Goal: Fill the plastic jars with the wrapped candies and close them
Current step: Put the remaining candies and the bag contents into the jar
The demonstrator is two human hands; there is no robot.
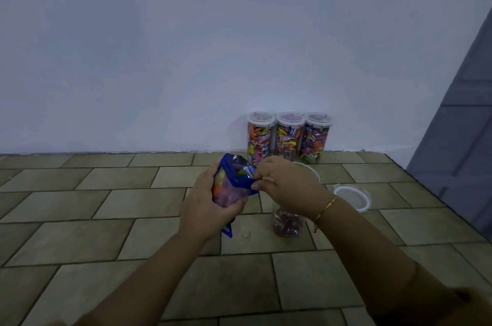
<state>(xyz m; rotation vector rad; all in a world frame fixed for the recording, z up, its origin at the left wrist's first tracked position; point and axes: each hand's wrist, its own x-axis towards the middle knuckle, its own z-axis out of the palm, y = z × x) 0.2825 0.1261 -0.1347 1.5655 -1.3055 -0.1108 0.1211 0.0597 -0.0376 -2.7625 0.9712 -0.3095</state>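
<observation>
The left hand (206,208) grips a blue-edged clear plastic bag of wrapped candies (234,182) around its middle, fingers curled round it. The right hand (283,183) pinches the bag's top corner. Under that hand stands an open clear plastic jar (287,222) on the tiled floor (106,219), with candies at its bottom — its white round lid (351,196) lies just to the right. 3 filled, closed clear jars (288,136) stand in a row against the white wall (186,46).

My left hand (210,208) grips the blue candy bag (234,182); my right hand (285,182) pinches its top corner. An open jar (288,222) stands under my right hand, its lid (351,196) beyond.
</observation>
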